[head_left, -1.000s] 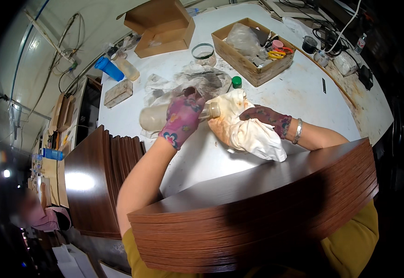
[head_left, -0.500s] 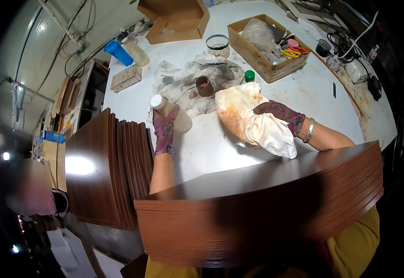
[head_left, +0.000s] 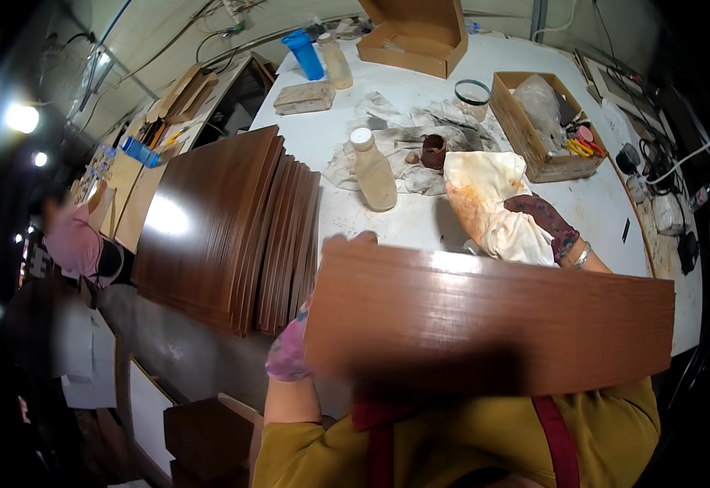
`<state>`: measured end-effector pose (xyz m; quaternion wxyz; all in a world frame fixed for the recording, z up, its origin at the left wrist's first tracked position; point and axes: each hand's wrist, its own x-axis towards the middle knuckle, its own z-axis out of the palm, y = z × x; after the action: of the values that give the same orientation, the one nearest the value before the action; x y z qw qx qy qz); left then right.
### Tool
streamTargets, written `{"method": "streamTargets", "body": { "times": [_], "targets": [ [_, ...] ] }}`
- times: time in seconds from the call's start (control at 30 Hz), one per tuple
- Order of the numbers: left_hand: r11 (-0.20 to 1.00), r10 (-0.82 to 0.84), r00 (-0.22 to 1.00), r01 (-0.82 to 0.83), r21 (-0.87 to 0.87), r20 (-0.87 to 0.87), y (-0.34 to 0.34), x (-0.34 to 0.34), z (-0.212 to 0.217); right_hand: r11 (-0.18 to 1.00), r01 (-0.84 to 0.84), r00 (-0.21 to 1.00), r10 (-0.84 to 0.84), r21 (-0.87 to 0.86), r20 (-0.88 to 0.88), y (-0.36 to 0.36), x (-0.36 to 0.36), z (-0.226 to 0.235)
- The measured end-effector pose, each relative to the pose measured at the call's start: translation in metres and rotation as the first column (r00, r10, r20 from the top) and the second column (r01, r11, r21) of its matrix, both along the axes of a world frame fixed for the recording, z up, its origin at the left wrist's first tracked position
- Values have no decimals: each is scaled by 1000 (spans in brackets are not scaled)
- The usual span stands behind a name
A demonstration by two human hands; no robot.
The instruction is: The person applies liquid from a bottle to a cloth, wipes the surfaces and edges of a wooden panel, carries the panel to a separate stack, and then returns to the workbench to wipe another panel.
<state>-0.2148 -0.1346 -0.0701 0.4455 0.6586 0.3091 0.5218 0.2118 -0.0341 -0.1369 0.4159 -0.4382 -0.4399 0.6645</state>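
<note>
Workshop clutter is spreading over the white table [head_left: 416,215], where a white-capped bottle [head_left: 375,179] is standing toward the person's left. On the near side of that bottle, the person is holding a reddish-brown board [head_left: 485,317]; whether one panel or several, I cannot tell. The left hand [head_left: 291,350] is wrapping round its left end, fingertips showing over the top edge. The right hand [head_left: 543,220], well to the right of the bottle, is gripping a stained cream cloth [head_left: 489,195] by its folds. By the look of it, the step in hand is steadying the board while holding the cloth ready. Any move from here would be calling for a firm hold at that left end and care to keep the board's top edge from knocking the bottle.

Left of the bottle, a stack of dark panels [head_left: 208,228] is crowding the left arm's side. Just behind the bottle a crumpled grey rag [head_left: 469,130] is lying, with a brown cup [head_left: 434,152] sitting on it to the bottle's right. Farther right, beyond the cloth, a cardboard tray [head_left: 550,169] is holding scissors [head_left: 583,147] and a plastic bag [head_left: 538,106].
</note>
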Motion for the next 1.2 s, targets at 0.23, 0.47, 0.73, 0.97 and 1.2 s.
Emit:
{"method": "streamTargets", "body": {
  "times": [0.23,0.47,0.73,0.97,1.2],
  "targets": [
    [888,151,849,110,447,-507,-6,-11,-20,894,92,929,-236,438,285,-56,31,201],
    [998,-47,953,54,14,-298,-1,20,5,612,-177,515,-610,771,602,-218,-24,299],
    [951,-294,954,286,-114,-55,23,33,16,469,-716,274,-492,517,826,-139,-223,281],
    [956,-143,987,158,247,-77,17,28,16,687,-497,367,-387,530,846,-165,-191,283],
    [938,-329,944,329,105,-26,28,38,22,466,-665,247,-599,583,761,-135,-241,269]
  ]
}}
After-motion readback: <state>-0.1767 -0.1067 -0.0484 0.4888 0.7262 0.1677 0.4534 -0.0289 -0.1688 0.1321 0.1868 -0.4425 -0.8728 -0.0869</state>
